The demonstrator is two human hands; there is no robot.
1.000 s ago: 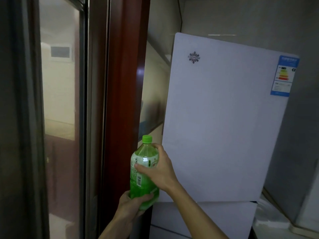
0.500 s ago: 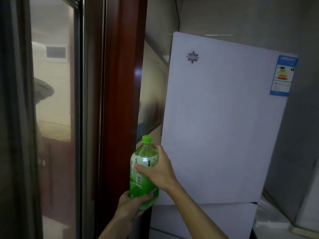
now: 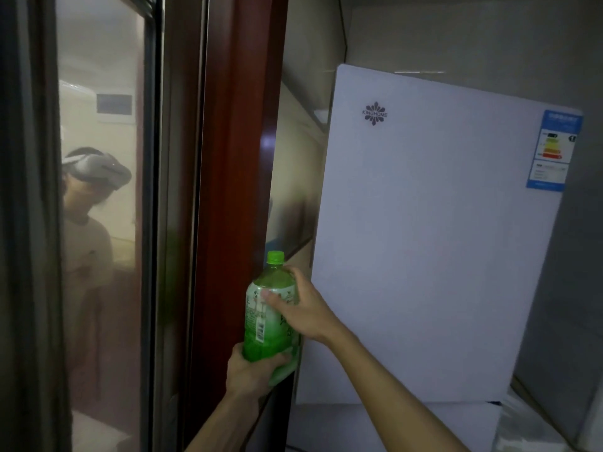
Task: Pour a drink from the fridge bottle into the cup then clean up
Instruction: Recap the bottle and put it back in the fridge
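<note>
A green plastic bottle point(image 3: 265, 324) with a green screw cap and a pale label is held upright in front of me, just left of the white fridge point(image 3: 434, 243). My left hand point(image 3: 251, 371) cups the bottle's base from below. Around the bottle's upper body, from the right side, wraps my right hand point(image 3: 301, 306). The fridge's upper door is shut, with a dark logo near its top left and a blue energy label point(image 3: 554, 151) at its top right. No cup is in view.
A dark red wooden frame point(image 3: 231, 190) stands directly left of the bottle. Further left, a glass pane point(image 3: 101, 223) reflects a person wearing a headset. Grey wall panels close in on the fridge's right side.
The view has swung slightly left, bringing the person's reflection into the glass. The bottle and both hands stay in the same grip and nearly the same place.
</note>
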